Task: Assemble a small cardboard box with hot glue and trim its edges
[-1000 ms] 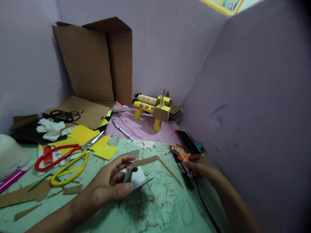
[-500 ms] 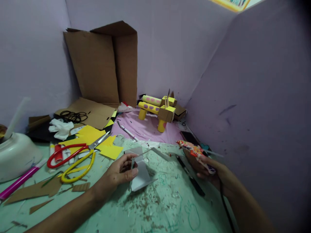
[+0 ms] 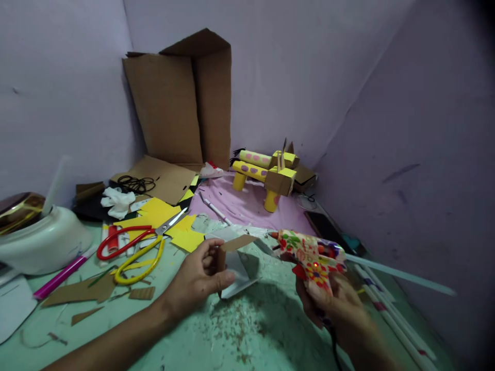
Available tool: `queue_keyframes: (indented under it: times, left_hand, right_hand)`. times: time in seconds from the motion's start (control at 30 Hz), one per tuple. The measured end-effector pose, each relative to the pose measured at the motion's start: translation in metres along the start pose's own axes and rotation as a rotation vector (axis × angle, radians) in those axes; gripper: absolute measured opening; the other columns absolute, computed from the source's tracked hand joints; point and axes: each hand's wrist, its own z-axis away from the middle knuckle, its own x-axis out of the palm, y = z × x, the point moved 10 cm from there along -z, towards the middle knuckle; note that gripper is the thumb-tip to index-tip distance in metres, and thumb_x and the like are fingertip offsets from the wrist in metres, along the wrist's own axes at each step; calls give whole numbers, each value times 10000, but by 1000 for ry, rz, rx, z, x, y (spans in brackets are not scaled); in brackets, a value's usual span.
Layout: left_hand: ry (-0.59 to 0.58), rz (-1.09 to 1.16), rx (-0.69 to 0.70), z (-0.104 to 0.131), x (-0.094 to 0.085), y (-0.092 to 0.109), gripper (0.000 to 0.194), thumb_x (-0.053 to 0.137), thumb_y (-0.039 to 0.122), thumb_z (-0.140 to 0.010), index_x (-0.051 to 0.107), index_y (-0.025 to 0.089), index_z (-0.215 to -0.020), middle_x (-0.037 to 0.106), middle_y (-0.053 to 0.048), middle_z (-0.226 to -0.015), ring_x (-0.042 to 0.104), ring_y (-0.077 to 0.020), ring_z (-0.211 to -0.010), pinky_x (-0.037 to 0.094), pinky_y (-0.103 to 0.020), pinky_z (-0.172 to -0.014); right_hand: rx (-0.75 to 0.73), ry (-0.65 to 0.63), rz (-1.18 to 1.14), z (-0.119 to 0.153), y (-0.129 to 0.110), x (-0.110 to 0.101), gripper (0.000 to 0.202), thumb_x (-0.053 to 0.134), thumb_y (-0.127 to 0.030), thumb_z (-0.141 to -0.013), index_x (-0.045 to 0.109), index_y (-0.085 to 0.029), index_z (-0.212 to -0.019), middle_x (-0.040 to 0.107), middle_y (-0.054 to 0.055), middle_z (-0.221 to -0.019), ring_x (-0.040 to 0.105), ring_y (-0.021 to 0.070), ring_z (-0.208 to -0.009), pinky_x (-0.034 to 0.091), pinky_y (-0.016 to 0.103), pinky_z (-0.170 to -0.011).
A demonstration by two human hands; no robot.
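My left hand (image 3: 207, 275) pinches a small folded cardboard piece (image 3: 237, 275), white on its inner face and brown along the top and left edge. In my right hand (image 3: 332, 304) is a flower-patterned glue gun (image 3: 309, 252), its fingers wrapped round the handle. The nozzle points left, a little right of the cardboard piece and apart from it. A long translucent glue stick (image 3: 402, 275) sticks out of the gun's back end.
Red and yellow scissors (image 3: 158, 232) lie on yellow paper (image 3: 187, 237) at the left, beside cardboard scraps (image 3: 81, 291) and a white pot (image 3: 50, 242). Yellow tube figures (image 3: 253, 170) stand on pink cloth (image 3: 216, 190) behind. White sticks (image 3: 398, 319) lie at right.
My right hand has raised and turned the glue gun, whose side now shows, with the nozzle nearer the folded piece. The piece in my left hand is tilted differently. The view has shifted.
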Motion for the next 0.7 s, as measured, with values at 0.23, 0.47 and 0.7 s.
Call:
queue_keyframes:
  times: [0.23, 0.47, 0.7]
  left_hand:
    - [37, -43, -3, -2, 1, 1, 799, 831, 421, -596, 437, 154, -1238, 656, -174, -1153, 621, -358, -1101, 470, -487, -948]
    - [16, -79, -6, 2, 9, 13, 693, 806, 363, -588, 475, 150, -1158, 644, -165, -1148, 639, -346, -1056, 484, -463, -920]
    - [23, -57, -16, 4, 12, 15, 641, 780, 289, -570, 486, 152, -1123, 657, -141, -1092, 640, -332, -1043, 488, -442, -913]
  right_hand:
    - [-164, -67, 338, 8, -9, 18, 262, 655, -481, -807, 731, -266, -936, 722, 54, -830, 672, 252, -756, 570, 395, -774]
    - [-242, -169, 389, 7, -6, 43, 385, 550, -518, -890, 703, -293, -1163, 726, 104, -1132, 652, 340, -1091, 489, 518, -977]
    - [-219, -190, 459, 9, 15, 33, 390, 598, -485, -878, 676, -314, -1220, 712, 116, -1161, 653, 354, -1075, 427, 577, -1025]
